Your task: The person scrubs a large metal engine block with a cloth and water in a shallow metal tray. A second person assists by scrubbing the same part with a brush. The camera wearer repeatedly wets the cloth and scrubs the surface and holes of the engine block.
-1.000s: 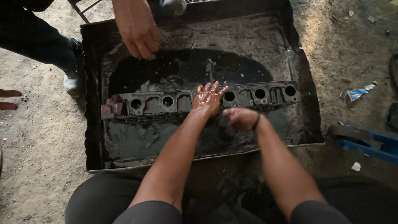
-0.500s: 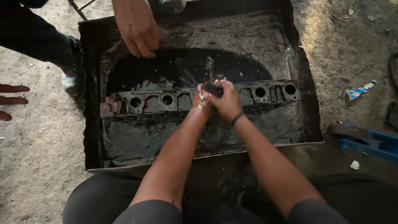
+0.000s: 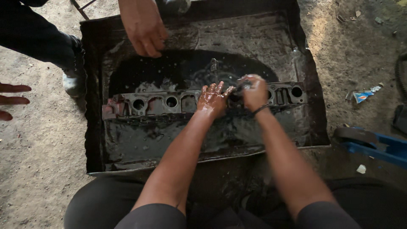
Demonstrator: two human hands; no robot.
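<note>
With the left hand (image 3: 213,98) spread flat and the right hand (image 3: 254,93) fisted around a dark object, oily skin could slip off the long metal casting (image 3: 169,103).

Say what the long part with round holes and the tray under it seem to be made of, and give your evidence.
The long part looks like cast metal: a grey, rough, rigid bar with holes, coated in dark oily liquid. The tray seems to be thin sheet metal: dented, with bent edges, blackened and wet. The grime hides the true finish.

Crumpled blue-and-white wrapper (image 3: 363,96) on the dirt, right of the tray (image 3: 316,127)
</note>
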